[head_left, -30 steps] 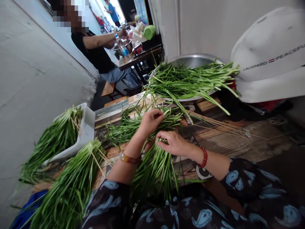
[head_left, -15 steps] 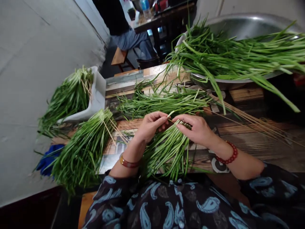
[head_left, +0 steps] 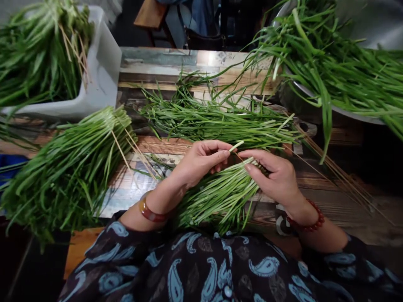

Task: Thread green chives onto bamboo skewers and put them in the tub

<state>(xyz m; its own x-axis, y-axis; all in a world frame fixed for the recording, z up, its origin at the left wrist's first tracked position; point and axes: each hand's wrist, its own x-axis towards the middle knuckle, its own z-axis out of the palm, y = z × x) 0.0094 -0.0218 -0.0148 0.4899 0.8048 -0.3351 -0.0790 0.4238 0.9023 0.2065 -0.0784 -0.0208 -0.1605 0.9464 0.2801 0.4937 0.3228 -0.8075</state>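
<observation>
Partly hiding a green-stalked bunch (head_left: 220, 197), the right hand (head_left: 275, 172) is gripping it; the left hand (head_left: 201, 161) is pinching one pale-green stalk (head_left: 236, 146). A cropped silver metal basin (head_left: 374, 27) and white plastic tub (head_left: 105, 63) are holding long greens (head_left: 355, 79).

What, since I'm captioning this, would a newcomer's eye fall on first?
Probably the green bundle of long stalks at front centre, its pale ends in the right hand, beside the left hand pinching a pale-green stalk. At upper right is a round silver metal basin of long leaves; at upper left, a white plastic tub of greens.
</observation>
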